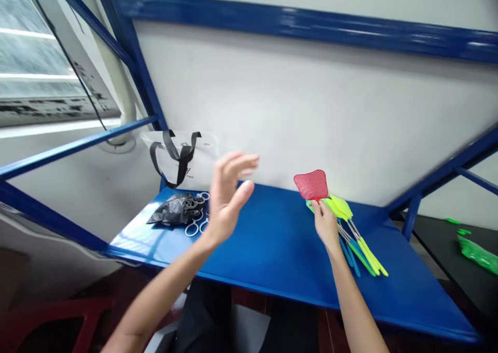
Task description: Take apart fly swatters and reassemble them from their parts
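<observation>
My right hand (325, 222) is closed around the neck of a red fly swatter (312, 185), whose mesh head stands up above my fingers. Its handle is hidden behind my hand and forearm. Beneath and beside that hand lies a bunch of fly swatters (360, 241) with yellow-green, green and blue handles. My left hand (229, 200) hangs in the air over the left part of the blue table, fingers curved and apart, holding nothing. Nearest to it on the tabletop are several white rings (192, 229) beside a black plastic bag (175, 209).
A clear tote bag with black straps (181, 158) stands against the white wall behind the blue table (268, 239). Blue metal frame bars (303, 21) run overhead and along both sides. A red plastic chair (81, 311) is at lower left; a green packet (478, 254) lies on a dark surface at right.
</observation>
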A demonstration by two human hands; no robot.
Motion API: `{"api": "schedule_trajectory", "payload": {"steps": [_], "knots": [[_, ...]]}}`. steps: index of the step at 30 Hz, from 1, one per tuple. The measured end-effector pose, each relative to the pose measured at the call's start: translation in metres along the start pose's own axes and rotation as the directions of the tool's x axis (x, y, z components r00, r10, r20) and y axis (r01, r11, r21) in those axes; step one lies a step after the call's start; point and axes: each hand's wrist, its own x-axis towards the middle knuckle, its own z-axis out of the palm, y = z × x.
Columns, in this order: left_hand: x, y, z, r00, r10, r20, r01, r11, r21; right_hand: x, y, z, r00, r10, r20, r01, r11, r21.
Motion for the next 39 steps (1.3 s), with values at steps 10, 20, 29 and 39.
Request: {"api": "schedule_trajectory", "payload": {"steps": [10, 20, 29, 39], "knots": [[-0.029, -0.156, 0.031, 0.702, -0.681, 0.208, 0.711, 0.687, -0.151, -0.016, -0.044, 0.112, 0.636, -0.028, 0.771, -0.627, 0.564, 0.537], [-0.023, -0.16, 0.012, 0.711, -0.696, 0.098, 0.703, 0.704, -0.103, -0.035, -0.046, 0.112, 0.535, -0.044, 0.843, -0.704, 0.528, 0.474], [-0.02, -0.157, 0.009, 0.788, -0.603, -0.124, 0.6, 0.798, -0.058, -0.034, -0.055, 0.118, 0.862, -0.195, 0.468, 0.131, 0.977, 0.165], [-0.008, -0.156, -0.001, 0.771, -0.526, -0.36, 0.501, 0.849, -0.167, -0.037, -0.068, 0.112, 0.849, -0.253, 0.463, 0.321, 0.944, -0.073]]}}
